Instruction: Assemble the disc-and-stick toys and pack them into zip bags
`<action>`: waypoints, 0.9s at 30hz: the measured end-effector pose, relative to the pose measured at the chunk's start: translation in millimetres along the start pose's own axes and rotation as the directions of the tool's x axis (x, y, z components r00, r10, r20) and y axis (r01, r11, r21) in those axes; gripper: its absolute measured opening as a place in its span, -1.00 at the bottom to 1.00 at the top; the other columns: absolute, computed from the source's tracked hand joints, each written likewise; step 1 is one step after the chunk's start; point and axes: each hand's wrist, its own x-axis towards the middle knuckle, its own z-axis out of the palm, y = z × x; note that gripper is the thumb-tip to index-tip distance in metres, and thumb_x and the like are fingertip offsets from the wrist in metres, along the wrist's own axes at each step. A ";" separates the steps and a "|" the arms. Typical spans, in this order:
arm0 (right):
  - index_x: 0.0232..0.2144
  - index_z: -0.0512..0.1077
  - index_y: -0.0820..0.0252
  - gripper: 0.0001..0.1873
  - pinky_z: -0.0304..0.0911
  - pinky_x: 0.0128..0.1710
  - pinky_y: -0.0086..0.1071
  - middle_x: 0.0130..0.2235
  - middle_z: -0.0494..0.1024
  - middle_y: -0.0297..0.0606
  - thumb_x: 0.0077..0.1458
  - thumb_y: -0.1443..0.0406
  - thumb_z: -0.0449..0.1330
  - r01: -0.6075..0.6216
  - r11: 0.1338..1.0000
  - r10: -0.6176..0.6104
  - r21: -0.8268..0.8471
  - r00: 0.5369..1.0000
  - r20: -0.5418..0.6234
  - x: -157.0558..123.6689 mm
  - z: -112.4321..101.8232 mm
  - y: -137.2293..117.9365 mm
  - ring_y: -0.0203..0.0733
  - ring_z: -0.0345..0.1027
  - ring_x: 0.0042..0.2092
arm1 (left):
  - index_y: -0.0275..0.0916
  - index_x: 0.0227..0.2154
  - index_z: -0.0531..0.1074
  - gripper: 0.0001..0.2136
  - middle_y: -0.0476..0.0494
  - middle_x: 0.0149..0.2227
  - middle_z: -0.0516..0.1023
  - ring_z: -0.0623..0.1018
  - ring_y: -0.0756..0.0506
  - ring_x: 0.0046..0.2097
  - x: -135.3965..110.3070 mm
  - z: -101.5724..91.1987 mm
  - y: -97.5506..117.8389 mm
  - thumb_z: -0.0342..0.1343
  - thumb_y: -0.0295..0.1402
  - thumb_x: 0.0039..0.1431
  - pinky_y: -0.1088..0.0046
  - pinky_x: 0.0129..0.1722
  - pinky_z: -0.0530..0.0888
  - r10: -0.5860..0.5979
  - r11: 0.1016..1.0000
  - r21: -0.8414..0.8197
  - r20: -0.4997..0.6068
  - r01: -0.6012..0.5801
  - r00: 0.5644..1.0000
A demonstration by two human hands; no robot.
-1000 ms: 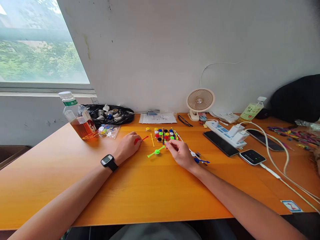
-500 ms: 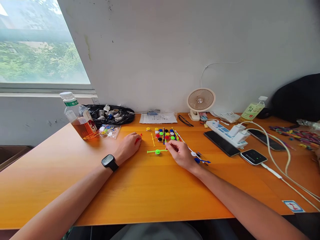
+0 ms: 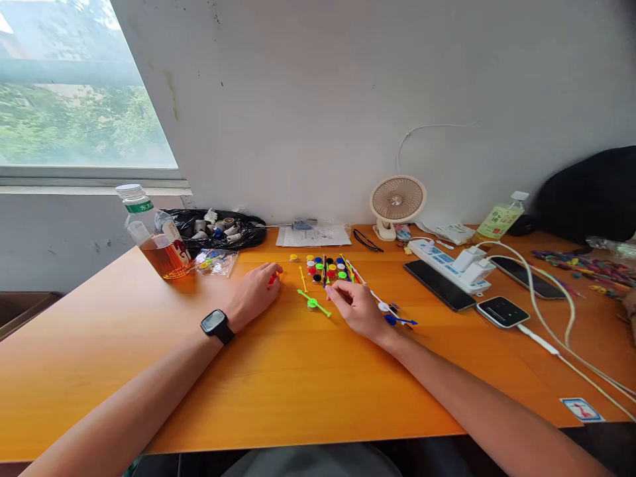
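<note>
Toward the middle of the surface (image 3: 238, 397), green spinner (image 3: 313, 303): sits between your two hands, its arrow across a round base, slanting from far left to near right.
Joined pieces: the green spinner looks complete, and the blue spinner (image 3: 390, 320), just beside your right wrist, appears to have its arrow on too. Your hand partly hides the parts there.
Loose pieces: a yellow arrow (image 3: 303, 279) lies singly beyond the green spinner. Farther toward the far edge, rows of coloured discs (image 3: 332, 267) have slim arrows lying among them; by their look, these are unjoined, so much seems left.
Left hand (image 3: 256, 291): palm down, its fingers loosely bent over a red piece (image 3: 273, 279); you cannot tell whether they grip it.
Right hand (image 3: 360, 308): turned inward near the green spinner, fingers curled and thumb near the forefinger; whether they meet or hold anything small cannot be told.
Forearms: yours slope in from the near left and near right corners, a black watch (image 3: 214, 322) on your left wrist.
</note>
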 end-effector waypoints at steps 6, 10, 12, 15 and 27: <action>-0.47 0.41 0.18 -0.55 -0.08 -0.44 -0.33 -0.52 0.24 -0.42 0.40 0.05 0.11 0.020 1.000 -0.020 -0.001 0.999 0.040 -0.9 -0.2 0.5 -0.30 0.04 -0.47 | -0.22 -0.06 0.54 -0.75 -0.20 -0.08 0.65 0.64 -0.19 -0.16 -1.0 2.3 -0.9 0.00 -0.43 0.32 0.29 -0.14 0.53 0.016 1.000 0.015 0.013 -0.016 1.000; -0.48 0.41 0.18 -0.55 -0.08 -0.44 -0.32 -0.52 0.25 -0.41 0.40 0.07 0.12 0.026 1.000 -0.026 0.002 0.999 0.045 -1.0 0.2 0.0 -0.30 0.04 -0.47 | -0.24 -0.10 0.56 -0.77 -0.21 -0.07 0.65 0.65 -0.20 -0.14 -1.4 2.8 0.6 0.02 -0.42 0.32 0.28 -0.13 0.53 0.007 1.000 0.030 0.038 -0.008 0.999; -0.48 0.41 0.18 -0.56 -0.08 -0.44 -0.33 -0.52 0.25 -0.41 0.40 0.07 0.12 0.027 1.000 -0.027 0.005 0.999 0.046 -0.8 0.3 -0.2 -0.30 0.04 -0.47 | -0.24 -0.11 0.57 -0.77 -0.20 -0.07 0.65 0.64 -0.20 -0.15 -1.5 2.5 1.9 0.02 -0.42 0.32 0.29 -0.14 0.53 0.009 1.000 0.030 0.040 -0.011 0.999; -0.47 0.41 0.18 -0.57 -0.06 -0.45 -0.33 -0.52 0.27 -0.41 0.40 0.08 0.12 0.025 1.000 -0.026 0.017 0.999 0.047 -0.6 0.6 -0.4 -0.30 0.04 -0.47 | -0.24 -0.10 0.58 -0.76 -0.20 -0.09 0.65 0.64 -0.19 -0.17 -1.6 1.8 3.4 0.03 -0.43 0.31 0.29 -0.15 0.52 0.014 1.000 0.026 0.038 -0.015 0.999; -0.02 0.56 0.09 -0.76 0.28 0.26 -0.08 0.04 0.64 -0.16 0.27 0.29 0.30 0.363 0.931 -0.352 -0.037 0.921 0.164 -4.5 1.8 -5.6 -0.01 0.43 0.16 | -0.24 -0.12 0.58 -0.77 -0.17 -0.15 0.63 0.61 -0.14 -0.26 -3.3 -0.1 13.0 0.05 -0.45 0.28 0.35 -0.23 0.49 0.043 0.999 0.013 0.058 -0.044 0.997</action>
